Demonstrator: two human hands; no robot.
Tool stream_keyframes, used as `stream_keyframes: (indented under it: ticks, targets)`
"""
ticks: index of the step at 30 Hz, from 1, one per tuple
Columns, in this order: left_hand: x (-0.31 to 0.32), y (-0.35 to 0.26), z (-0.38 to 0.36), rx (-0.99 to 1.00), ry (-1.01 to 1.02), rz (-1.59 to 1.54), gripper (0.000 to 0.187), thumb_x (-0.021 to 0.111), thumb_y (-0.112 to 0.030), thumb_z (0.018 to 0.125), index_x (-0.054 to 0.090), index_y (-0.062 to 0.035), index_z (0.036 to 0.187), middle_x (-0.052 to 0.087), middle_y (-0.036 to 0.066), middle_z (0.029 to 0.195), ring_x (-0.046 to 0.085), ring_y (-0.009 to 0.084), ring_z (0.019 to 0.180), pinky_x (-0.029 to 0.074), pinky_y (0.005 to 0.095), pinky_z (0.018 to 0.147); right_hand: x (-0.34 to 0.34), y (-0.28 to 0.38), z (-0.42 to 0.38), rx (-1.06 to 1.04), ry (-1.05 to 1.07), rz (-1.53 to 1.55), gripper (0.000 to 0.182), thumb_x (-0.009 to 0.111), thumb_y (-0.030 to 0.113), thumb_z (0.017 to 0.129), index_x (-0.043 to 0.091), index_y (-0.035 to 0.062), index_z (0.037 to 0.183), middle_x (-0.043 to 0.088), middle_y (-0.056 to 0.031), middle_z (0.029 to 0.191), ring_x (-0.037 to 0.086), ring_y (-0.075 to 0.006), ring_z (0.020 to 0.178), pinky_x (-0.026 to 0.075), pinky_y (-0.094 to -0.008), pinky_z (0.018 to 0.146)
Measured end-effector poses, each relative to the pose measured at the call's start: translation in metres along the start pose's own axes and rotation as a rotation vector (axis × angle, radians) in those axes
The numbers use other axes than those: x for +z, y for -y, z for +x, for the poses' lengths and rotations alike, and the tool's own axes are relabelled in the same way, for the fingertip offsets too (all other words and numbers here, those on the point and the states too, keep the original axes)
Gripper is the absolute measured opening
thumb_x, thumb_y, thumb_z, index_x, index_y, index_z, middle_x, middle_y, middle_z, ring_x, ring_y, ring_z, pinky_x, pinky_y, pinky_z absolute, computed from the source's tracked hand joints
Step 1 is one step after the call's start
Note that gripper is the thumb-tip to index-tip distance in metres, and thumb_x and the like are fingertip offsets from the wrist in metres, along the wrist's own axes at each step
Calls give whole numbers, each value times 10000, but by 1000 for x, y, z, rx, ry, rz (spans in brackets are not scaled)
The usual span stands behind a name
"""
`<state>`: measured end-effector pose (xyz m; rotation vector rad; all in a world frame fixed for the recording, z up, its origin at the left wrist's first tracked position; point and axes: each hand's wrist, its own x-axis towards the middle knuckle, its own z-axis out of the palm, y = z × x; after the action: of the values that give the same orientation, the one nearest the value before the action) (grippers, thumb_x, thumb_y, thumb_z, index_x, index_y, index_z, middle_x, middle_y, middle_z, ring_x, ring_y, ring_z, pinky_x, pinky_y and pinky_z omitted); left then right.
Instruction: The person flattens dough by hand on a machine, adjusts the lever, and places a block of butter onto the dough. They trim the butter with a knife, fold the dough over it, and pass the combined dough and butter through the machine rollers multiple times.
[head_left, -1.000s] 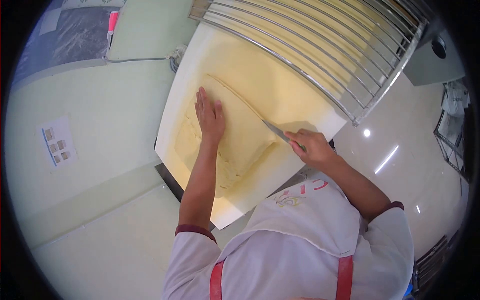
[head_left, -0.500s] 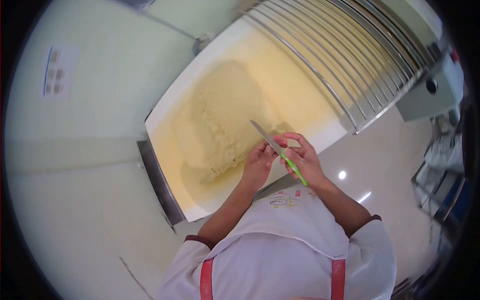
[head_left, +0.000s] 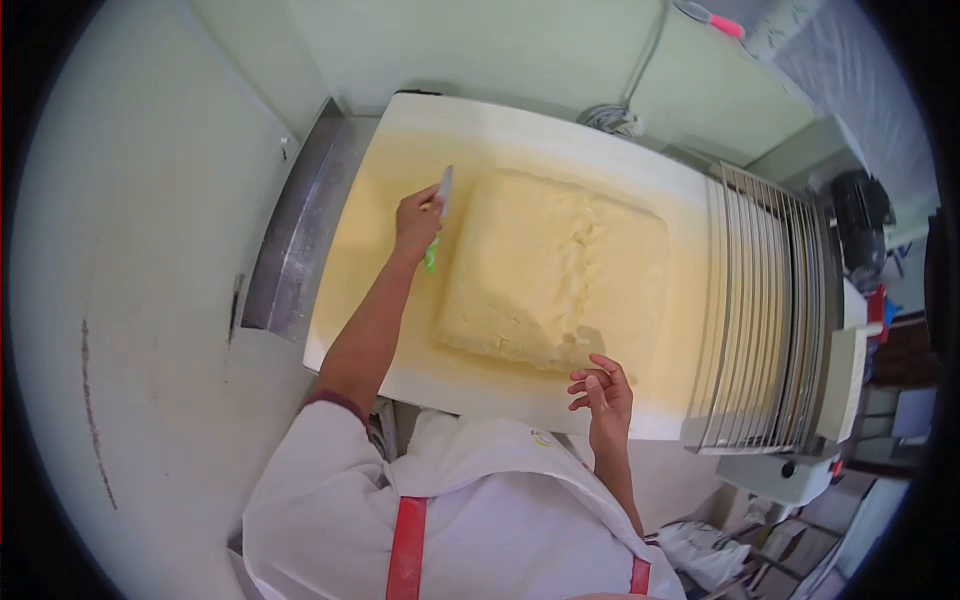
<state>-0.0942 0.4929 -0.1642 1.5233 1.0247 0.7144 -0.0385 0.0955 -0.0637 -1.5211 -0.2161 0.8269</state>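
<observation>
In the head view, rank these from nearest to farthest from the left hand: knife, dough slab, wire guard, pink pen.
1. Knife: held in the left hand, blade pointing up.
2. Dough slab: just right of that hand, on the belt.
3. Wire guard: far right, past the dough.
4. Pink pen: top right, on the far counter.

Dough slab [head_left: 555, 265]: matt, pale yellow, soft and rumpled along a central ridge. Belt [head_left: 380, 190] beneath it: smooth, matt cloth. Knife [head_left: 441, 205]: bare metal blade, green plastic handle. Guard grille [head_left: 765, 310] at belt's right end: shiny metal rods. Side rail [head_left: 290, 230]: brushed metal.
</observation>
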Motion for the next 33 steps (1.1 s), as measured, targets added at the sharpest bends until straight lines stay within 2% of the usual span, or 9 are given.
stream_keyframes:
  ticks: [4,10,13,16,19,22,25,28,33]
  targets:
    - [33,-11,39,78,28,156,278,641,-165,880,686,-80,1142,698,79,846,629,120,687,498,269,588,20,19,15,-23,-76,-55,304,580,116,936,511,16,1215,659,-108,937,628,-159,776,527,-268,595]
    - [26,-7,17,17,159,151,269,639,-174,884,691,-109,1139,697,80,799,585,133,630,485,286,650,29,19,25,4,-127,-117,285,556,137,946,530,17,1203,653,-102,929,625,-160,764,522,-274,589]
    - [27,-12,20,57,181,268,290,632,-175,875,678,-127,1158,707,97,821,634,190,664,502,307,677,30,17,37,32,-126,-95,284,570,107,935,527,7,1198,655,-111,935,625,-160,775,525,-272,605]
    - [44,-17,42,122,140,178,282,635,-160,875,682,-124,1151,687,87,764,608,175,631,491,301,648,39,20,39,39,-95,-82,280,565,76,929,526,2,1196,655,-113,939,624,-161,785,526,-271,618]
    - [33,-28,31,55,209,196,286,642,-143,870,679,-112,1152,687,91,768,611,164,641,485,295,641,38,25,37,9,-103,-112,276,551,56,928,528,0,1198,655,-110,939,624,-162,787,525,-272,622]
    - [13,-1,-17,-2,203,59,294,649,-146,872,673,-102,1162,668,85,735,571,134,616,473,289,631,33,17,21,0,-100,-101,274,545,49,926,530,0,1196,655,-109,937,623,-162,788,523,-270,624]
    - [-13,3,-70,44,190,135,298,659,-129,869,669,-81,1163,620,70,674,511,106,584,459,275,614,29,13,12,-4,-41,-87,269,544,47,926,535,2,1191,655,-109,935,622,-161,789,522,-269,628]
    - [-37,16,-123,34,211,104,316,673,-92,879,651,-61,1192,562,-34,661,420,51,564,400,219,549,28,10,7,0,31,-91,267,545,48,925,538,3,1189,654,-109,937,621,-160,791,521,-268,631]
    - [-76,24,-218,-9,202,185,293,663,-86,885,656,-49,1175,583,-14,673,430,50,574,404,217,558,23,5,0,10,194,-144,271,550,51,929,534,4,1195,650,-108,948,619,-154,795,514,-267,631]
